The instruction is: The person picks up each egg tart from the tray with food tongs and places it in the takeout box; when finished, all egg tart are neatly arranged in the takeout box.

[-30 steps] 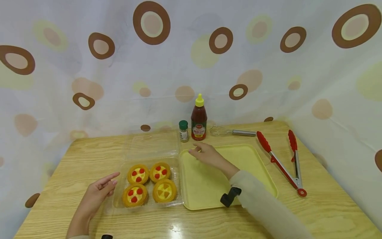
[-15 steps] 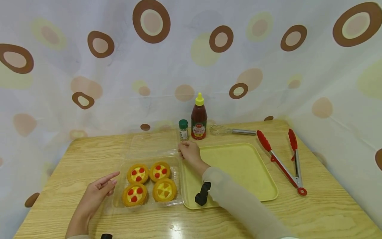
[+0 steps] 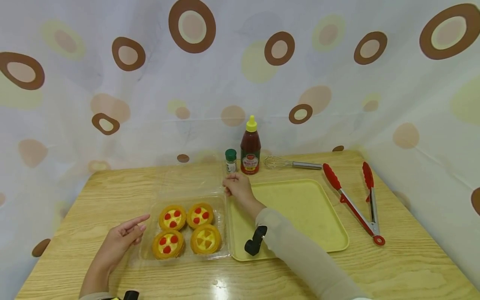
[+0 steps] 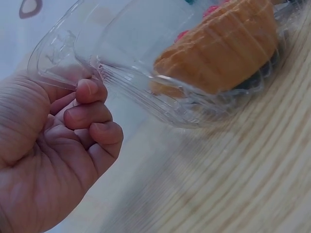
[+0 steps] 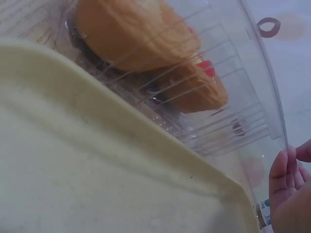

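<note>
A clear plastic clamshell box (image 3: 225, 216) lies on the table with its hinged lid (image 3: 191, 177) folded back. Inside sit several egg tarts (image 3: 168, 245), most with red toppings and one with yellow wedges. At the box's left side is my left hand (image 3: 121, 239); in the left wrist view its curled fingers (image 4: 88, 114) pinch the box's rim. My right hand (image 3: 240, 187) reaches across the tray and pinches the lid's right edge near the hinge, thumb and fingers (image 5: 279, 177) meeting on the plastic. The lid's far side stands slightly raised.
A yellow tray (image 3: 296, 212) lies right beside the box. Behind stand a green-capped spice jar (image 3: 231, 160) and a red sauce bottle (image 3: 250, 148). A whisk (image 3: 292, 163) lies at the back, and red-tipped tongs (image 3: 354, 208) lie spread at the right.
My right hand has moved left from above the tray to the lid's edge and taken hold of it. The lid's far edge has risen a little. My left hand has barely moved.
</note>
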`<state>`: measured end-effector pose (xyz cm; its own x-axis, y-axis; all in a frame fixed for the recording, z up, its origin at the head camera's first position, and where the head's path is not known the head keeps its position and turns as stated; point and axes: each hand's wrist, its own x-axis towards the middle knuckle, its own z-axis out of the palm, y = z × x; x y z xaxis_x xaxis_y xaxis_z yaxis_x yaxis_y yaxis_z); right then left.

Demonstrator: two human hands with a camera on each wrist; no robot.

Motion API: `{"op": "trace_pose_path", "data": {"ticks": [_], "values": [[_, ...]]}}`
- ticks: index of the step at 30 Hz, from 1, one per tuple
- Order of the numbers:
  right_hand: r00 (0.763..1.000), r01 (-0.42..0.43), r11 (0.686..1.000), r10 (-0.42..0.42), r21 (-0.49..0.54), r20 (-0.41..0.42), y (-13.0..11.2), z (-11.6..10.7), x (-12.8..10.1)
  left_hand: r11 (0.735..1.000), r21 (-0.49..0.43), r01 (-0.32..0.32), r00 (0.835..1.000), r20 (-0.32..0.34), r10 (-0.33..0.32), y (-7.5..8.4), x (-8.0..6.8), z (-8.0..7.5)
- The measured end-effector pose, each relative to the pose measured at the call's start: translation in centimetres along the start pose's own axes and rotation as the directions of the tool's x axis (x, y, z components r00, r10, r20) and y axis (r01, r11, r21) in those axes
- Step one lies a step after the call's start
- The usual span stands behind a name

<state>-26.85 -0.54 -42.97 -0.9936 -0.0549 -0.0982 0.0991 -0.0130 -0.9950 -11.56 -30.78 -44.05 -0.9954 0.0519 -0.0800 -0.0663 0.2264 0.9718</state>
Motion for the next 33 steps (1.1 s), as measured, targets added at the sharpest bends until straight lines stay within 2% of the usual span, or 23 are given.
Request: {"op": "trace_pose_path", "data": {"ticks": [4, 12, 15, 17, 20, 23, 27, 30, 33], "values": [[0.999, 0.025, 0.999, -0.025, 0.021, 0.044, -0.2, -0.3, -0.1, 1.000, -0.006, -0.009, 1.000, 0.013, 0.009, -0.1, 0.0, -0.1], [0.987, 0.135, 0.990, -0.130, -0.049, 0.093, -0.3, -1.4, -0.5, 1.000, 0.008, -0.019, 0.999, 0.047, 0.019, 0.0, 0.0, -0.3], [0.979, 0.163, 0.985, -0.155, -0.050, 0.134, -0.2, -1.8, -0.7, 0.999, -0.008, -0.035, 0.995, 0.093, 0.035, 0.3, -0.2, -0.6], [0.972, 0.170, 0.984, -0.158, -0.057, 0.171, 0.0, -2.1, -0.9, 0.998, -0.053, -0.035, 0.991, 0.131, 0.042, 0.6, -0.4, -0.9], [0.963, 0.166, 0.982, -0.140, -0.095, 0.230, 0.0, -2.5, -1.2, 0.987, -0.154, -0.047, 0.976, 0.203, 0.078, 0.8, -0.8, -1.4], [0.952, 0.174, 0.974, -0.128, -0.147, 0.279, 0.0, -2.9, -1.5, 0.967, -0.248, -0.057, 0.953, 0.274, 0.127, 1.0, -1.2, -1.8], [0.930, 0.219, 0.957, -0.147, -0.188, 0.336, 0.0, -3.5, -1.9, 0.956, -0.290, -0.046, 0.925, 0.350, 0.150, 1.2, -1.6, -2.3], [0.915, 0.256, 0.945, -0.169, -0.202, 0.367, 0.3, -3.7, -2.2, 0.963, -0.270, -0.009, 0.919, 0.379, 0.114, 1.3, -2.3, -2.6], [0.903, 0.287, 0.932, -0.185, -0.224, 0.387, 0.7, -3.8, -2.4, 0.977, -0.208, 0.049, 0.917, 0.397, 0.039, 1.3, -3.1, -2.8]]}}
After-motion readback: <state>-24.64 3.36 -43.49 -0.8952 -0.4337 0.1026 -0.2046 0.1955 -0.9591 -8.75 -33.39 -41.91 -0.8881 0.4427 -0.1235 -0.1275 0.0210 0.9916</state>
